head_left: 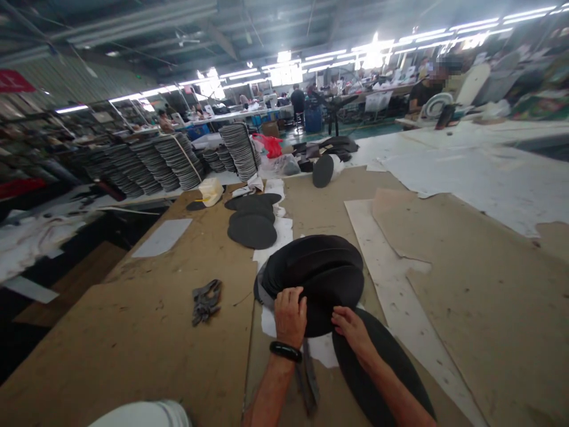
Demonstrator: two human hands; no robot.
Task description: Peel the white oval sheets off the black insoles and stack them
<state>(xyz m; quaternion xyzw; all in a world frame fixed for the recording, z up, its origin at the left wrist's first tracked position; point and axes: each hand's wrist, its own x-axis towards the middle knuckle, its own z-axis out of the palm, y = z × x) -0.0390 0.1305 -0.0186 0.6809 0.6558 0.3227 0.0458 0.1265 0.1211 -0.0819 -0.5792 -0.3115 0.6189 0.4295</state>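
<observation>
A pile of overlapping black oval fabric pieces point(331, 284) lies in front of me, fanned out, the nearest one lowest. My left hand point(291, 314), with a dark bangle at the wrist, rests on the pile's left front, its fingers stretched over the fabric. At the right front edge, my right hand point(351, 329) has its fingers bent together on the rim of the nearest piece; its grip is partly hidden. Beneath my right forearm lies a large dark oval sheet point(391, 367). Grey strips point(307, 379) stick out below the pile, between my arms.
Smaller dark ovals point(252, 230) lie beyond the pile. A crumpled grey cloth point(207, 301) is on the brown board point(169, 338) at left. A white round container point(142, 415) stands at the near edge. Stacked ovals point(240, 151) rise at the back; a person point(424, 92) sits at far right.
</observation>
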